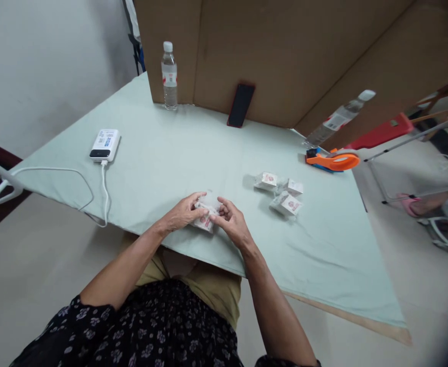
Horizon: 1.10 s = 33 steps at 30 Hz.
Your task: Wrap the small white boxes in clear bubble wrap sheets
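Observation:
Close to the table's front edge, a small white box in clear plastic wrap (204,223) rests between my two hands. My left hand (183,211) grips its left side, with thumb and fingers on the loose plastic. On the other side, my right hand (231,220) has its thumb and curled fingers on the wrap at the box's right. Part of the box is hidden under my fingers. To the right lies a group of similar wrapped boxes: one at the back (267,180), one behind right (294,187) and one in front (288,204).
A white power bank (105,145) with a white cable (105,196) lies left. A water bottle (169,81) and a phone (241,104) stand against the cardboard panel (254,51). At right are another bottle (338,120) and an orange tape dispenser (333,160).

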Each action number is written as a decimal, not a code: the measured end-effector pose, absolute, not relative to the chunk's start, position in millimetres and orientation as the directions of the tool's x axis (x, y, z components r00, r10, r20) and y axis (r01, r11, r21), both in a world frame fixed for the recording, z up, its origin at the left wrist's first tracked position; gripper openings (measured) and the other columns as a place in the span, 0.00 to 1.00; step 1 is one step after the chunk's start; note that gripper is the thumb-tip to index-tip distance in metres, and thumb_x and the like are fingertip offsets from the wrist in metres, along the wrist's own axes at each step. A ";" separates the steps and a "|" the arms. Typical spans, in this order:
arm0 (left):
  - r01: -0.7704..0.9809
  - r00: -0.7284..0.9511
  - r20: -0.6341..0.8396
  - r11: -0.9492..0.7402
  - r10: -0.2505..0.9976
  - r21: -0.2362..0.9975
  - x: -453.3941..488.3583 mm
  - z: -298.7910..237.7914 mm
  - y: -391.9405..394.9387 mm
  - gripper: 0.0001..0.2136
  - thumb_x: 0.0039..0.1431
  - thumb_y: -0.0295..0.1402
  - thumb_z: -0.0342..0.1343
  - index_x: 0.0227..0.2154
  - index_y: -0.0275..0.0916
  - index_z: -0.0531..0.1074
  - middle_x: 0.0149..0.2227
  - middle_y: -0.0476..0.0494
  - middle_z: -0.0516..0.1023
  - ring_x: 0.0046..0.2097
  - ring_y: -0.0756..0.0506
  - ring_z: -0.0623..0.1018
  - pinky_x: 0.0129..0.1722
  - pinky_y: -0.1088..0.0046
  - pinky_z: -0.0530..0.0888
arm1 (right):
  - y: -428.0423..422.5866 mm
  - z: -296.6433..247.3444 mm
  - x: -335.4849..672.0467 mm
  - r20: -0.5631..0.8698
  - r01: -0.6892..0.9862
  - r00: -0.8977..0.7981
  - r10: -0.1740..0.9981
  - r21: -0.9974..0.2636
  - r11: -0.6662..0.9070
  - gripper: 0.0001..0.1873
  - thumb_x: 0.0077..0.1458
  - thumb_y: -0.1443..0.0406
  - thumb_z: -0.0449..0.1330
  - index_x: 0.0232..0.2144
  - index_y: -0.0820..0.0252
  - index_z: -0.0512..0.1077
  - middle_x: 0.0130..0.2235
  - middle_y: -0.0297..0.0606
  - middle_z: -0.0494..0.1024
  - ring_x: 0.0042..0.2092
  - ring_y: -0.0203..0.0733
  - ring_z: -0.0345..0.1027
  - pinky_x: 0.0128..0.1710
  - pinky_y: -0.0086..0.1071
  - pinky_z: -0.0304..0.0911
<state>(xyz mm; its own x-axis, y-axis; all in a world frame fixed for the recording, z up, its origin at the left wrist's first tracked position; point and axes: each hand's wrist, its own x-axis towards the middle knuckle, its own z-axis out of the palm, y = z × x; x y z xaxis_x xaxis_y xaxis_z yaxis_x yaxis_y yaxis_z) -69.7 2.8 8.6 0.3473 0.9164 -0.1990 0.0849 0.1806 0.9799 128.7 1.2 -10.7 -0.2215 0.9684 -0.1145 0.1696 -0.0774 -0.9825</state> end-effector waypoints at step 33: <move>0.123 0.133 0.001 -0.017 0.991 0.992 -59.7 -9.6 -4.1 0.26 0.62 0.36 0.53 0.62 0.34 0.61 0.48 0.38 0.77 0.45 0.45 0.75 0.47 0.67 0.71 | -6.9 10.0 101.1 0.463 0.611 -0.313 0.829 -0.571 0.549 0.11 0.59 0.68 0.57 0.44 0.54 0.75 0.39 0.38 0.82 0.42 0.45 0.74 0.46 0.40 0.62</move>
